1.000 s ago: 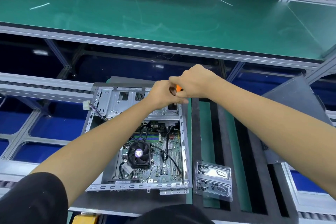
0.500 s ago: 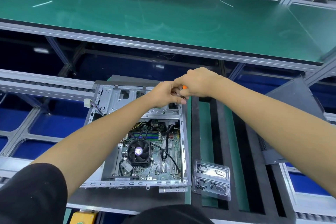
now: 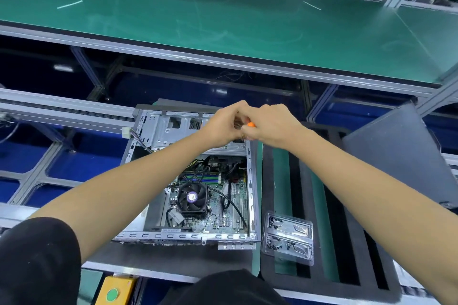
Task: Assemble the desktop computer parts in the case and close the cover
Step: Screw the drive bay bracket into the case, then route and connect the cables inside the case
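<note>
An open metal computer case (image 3: 250, 181) lies flat in front of me, its motherboard and black CPU fan (image 3: 192, 197) showing. Both hands meet over the far right corner of its drive bracket (image 3: 163, 131). My right hand (image 3: 272, 125) is closed around an orange-handled screwdriver (image 3: 251, 124), of which only a bit of handle shows. My left hand (image 3: 224, 124) is pinched against the tool's tip area; what it holds there is hidden. The grey side cover (image 3: 401, 156) leans at the right.
A clear plastic tray (image 3: 288, 239) with small screws lies right of the case on black foam strips (image 3: 342, 242). A green conveyor shelf (image 3: 223, 20) runs across the back. A yellow box with a green button (image 3: 114, 292) sits at the near edge.
Both hands stay together at the case's far right corner, shifting only slightly. The view has moved a little; the case has not moved.
</note>
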{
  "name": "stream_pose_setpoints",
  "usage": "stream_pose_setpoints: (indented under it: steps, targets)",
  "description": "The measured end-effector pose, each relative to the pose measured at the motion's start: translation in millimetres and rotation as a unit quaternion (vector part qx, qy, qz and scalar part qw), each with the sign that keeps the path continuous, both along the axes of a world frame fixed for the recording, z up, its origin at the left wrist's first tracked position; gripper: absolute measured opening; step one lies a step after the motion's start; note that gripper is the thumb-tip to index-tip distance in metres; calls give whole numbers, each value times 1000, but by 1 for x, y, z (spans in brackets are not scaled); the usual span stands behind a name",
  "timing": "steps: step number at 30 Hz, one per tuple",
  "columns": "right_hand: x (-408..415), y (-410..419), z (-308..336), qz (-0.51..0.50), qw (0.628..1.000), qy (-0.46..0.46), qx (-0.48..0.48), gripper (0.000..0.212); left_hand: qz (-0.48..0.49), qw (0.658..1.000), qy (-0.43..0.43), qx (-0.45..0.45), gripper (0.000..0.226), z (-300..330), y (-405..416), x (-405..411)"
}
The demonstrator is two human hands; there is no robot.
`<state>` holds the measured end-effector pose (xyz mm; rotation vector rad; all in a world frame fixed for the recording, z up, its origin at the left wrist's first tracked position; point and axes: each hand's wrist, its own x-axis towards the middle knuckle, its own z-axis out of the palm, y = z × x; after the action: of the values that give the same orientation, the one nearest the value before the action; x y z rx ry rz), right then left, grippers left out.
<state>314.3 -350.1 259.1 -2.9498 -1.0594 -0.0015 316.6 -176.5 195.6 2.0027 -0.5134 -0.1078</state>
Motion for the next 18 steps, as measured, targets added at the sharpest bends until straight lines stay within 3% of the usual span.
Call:
stream_pose_setpoints:
  steps: [5,7,10,12,13,15,17,18]
  targets:
    - [-31,-29,-21,-65,994,-42,78,33,-19,998,-48,33,46,8,-28,-9]
    - [-49,-50,-44,-116,978,14,174,35,-48,995,-56,73,38,4,-42,-13]
    - [-91,-82,-98,-240,890,98,376,34,-123,970,-74,197,27,-8,-69,-18]
    - [-122,-103,-145,-315,837,107,434,32,-204,931,-67,296,24,-19,-88,-23]
    - [-136,-115,-169,-334,844,112,403,33,-227,909,-36,347,20,-27,-96,-26]
    - [-161,-136,-213,-337,904,147,218,36,-238,876,88,410,11,-44,-110,-30]
    - [-179,-148,-244,-278,944,174,29,42,-286,840,124,445,10,-57,-128,-33]
    - [-184,-150,-253,-251,951,178,-17,44,-297,825,155,454,8,-61,-138,-33]
